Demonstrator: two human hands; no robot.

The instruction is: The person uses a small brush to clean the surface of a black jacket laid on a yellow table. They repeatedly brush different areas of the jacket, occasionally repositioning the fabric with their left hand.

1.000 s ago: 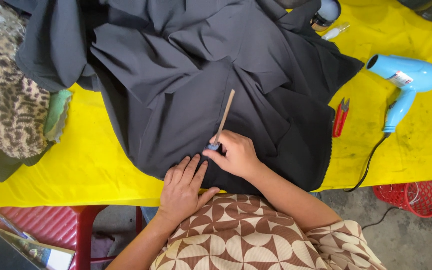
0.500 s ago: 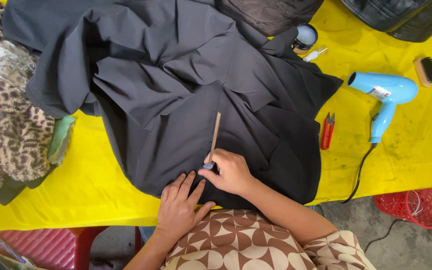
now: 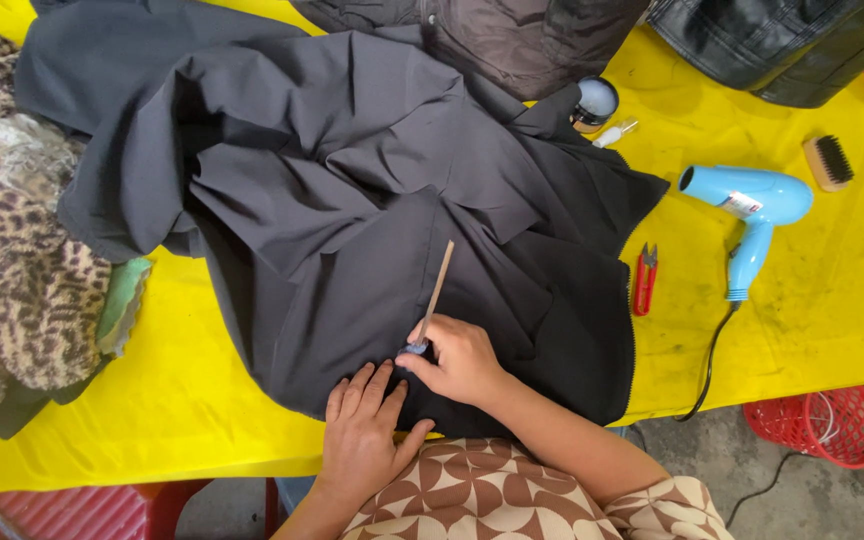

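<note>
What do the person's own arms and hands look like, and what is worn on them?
Both hands, the left hand and the right hand, are bare, with no gloves, and I see no rings or watch. The forearms are uncovered. A short sleeve in a brown and cream geometric pattern covers the right upper arm.

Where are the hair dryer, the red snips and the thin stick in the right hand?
blue hair dryer [image 3: 757,195], head view, on its barrel.
red snips [image 3: 645,285], head view, on the handles.
thin stick [image 3: 439,285], head view, on the bare shaft above the right hand [image 3: 462,360].
</note>
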